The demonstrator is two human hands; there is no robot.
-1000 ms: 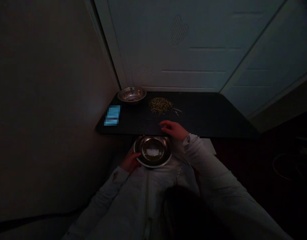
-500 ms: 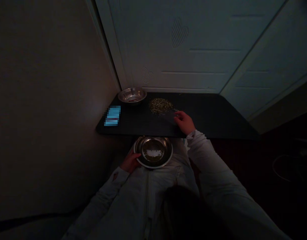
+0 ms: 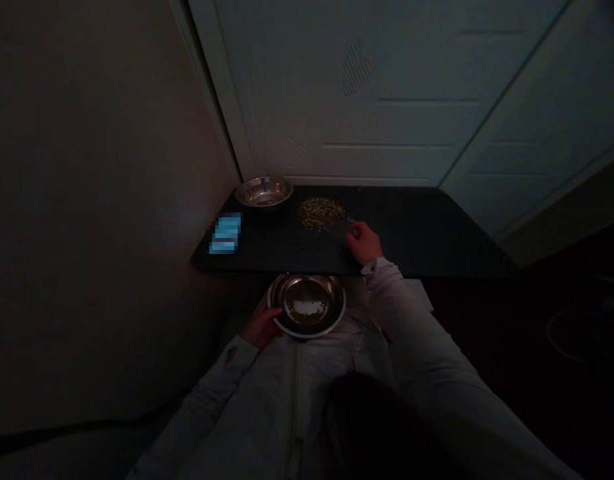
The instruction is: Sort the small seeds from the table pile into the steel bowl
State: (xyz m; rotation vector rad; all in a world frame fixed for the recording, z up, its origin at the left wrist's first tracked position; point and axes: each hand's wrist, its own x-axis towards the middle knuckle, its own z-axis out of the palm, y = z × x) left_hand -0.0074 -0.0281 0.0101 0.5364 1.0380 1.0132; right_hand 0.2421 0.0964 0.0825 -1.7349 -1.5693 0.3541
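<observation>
My left hand [image 3: 261, 325] grips the left rim of a shiny metal bowl [image 3: 339, 313], thumb over the edge. The bowl sits over my lap just below the table's front edge, with small grains scattered on its bottom. On the dark table, a flat pile of small seeds or grains [image 3: 321, 213] is spread out. My right hand [image 3: 364, 244] is at the pile's right side, low over the tabletop, its fingers curled and pressed together. A faint, see-through shape lies by its fingertips; what the hand holds is too dark to make out.
A second metal bowl [image 3: 264, 193] stands at the table's back left corner. In front of it lies a phone-like object [image 3: 225, 233] with a bright blurred screen. The black table [image 3: 437, 233] backs onto a white panelled door [image 3: 297, 80]; a wall [image 3: 111, 200] rises on the left.
My right hand has shifted slightly left, closer to the pile, and its fingers are more tightly curled. My left hand and the bowl it holds stay in place.
</observation>
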